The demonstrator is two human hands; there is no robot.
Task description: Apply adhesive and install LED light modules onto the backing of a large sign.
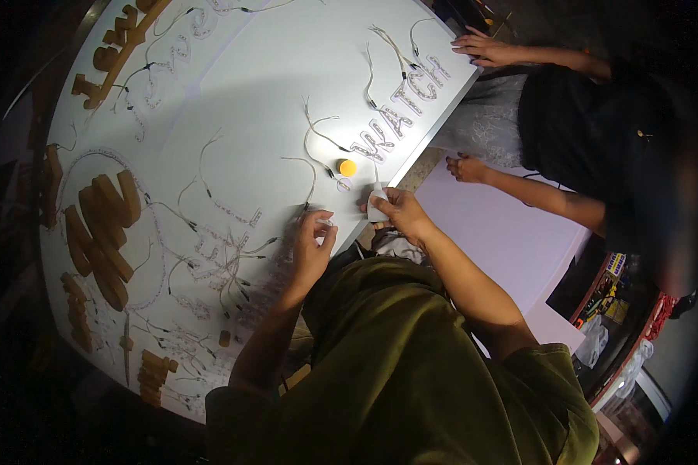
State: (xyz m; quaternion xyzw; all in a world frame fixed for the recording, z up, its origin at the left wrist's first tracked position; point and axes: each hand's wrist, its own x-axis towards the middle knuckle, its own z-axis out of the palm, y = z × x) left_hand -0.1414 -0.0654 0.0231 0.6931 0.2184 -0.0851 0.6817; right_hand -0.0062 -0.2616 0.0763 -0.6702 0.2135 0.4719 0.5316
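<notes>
My right hand (401, 215) grips a small white squeeze bottle (377, 204) with a thin nozzle pointing up, at the table's near edge. My left hand (313, 246) is beside it, thumb and fingertips pinched around a small pale piece I cannot make out. A thin wire with a dark connector (306, 206) runs to the fingertips. Just beyond the bottle lie a small clear rounded piece (343, 185) and a round yellow cap-like object (347, 167). A row of clear letter shapes (396, 122) with small lights inside and loose wires stretches to the right.
A white table (264, 93) fills the left. On it are a heap of clear letters and wires (217, 260), tan curved shapes (101, 232) and tan letters (112, 54). At right a co-worker stands, one hand (485, 48) on the table edge. A pale panel (488, 225) lies below.
</notes>
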